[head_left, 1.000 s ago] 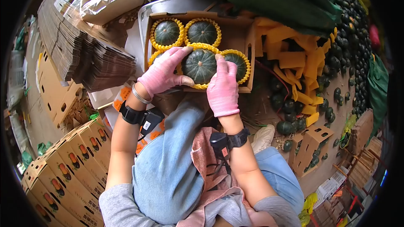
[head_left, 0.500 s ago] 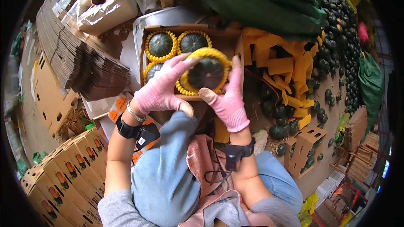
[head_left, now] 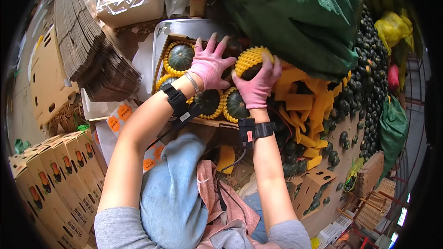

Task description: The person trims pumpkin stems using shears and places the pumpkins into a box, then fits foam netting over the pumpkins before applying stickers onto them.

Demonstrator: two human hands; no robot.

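My left hand (head_left: 210,68), in a pink glove, has its fingers spread over the far middle of an open cardboard box (head_left: 213,122). Whatever lies under that palm is mostly hidden. My right hand (head_left: 259,86), gloved the same way, grips a small dark green pumpkin (head_left: 251,63) wrapped in a yellow foam net, at the box's far right. Inside the box, other netted pumpkins show: one at the far left (head_left: 181,58), one partly covered by my left forearm (head_left: 167,83), and two along the near side, middle (head_left: 208,103) and right (head_left: 236,105).
Yellow foam nets (head_left: 300,103) lie heaped to the right, beside loose pumpkins (head_left: 367,83). A green tarp (head_left: 300,23) bulges at the back. Flattened cardboard (head_left: 78,23) is stacked left, above printed cartons (head_left: 60,175). Cut cardboard (head_left: 314,189) stands at lower right.
The pumpkin held between both hands is gone from there. My right hand now grips a netted pumpkin farther back and right. My left hand has moved forward and spread. The view has shifted.
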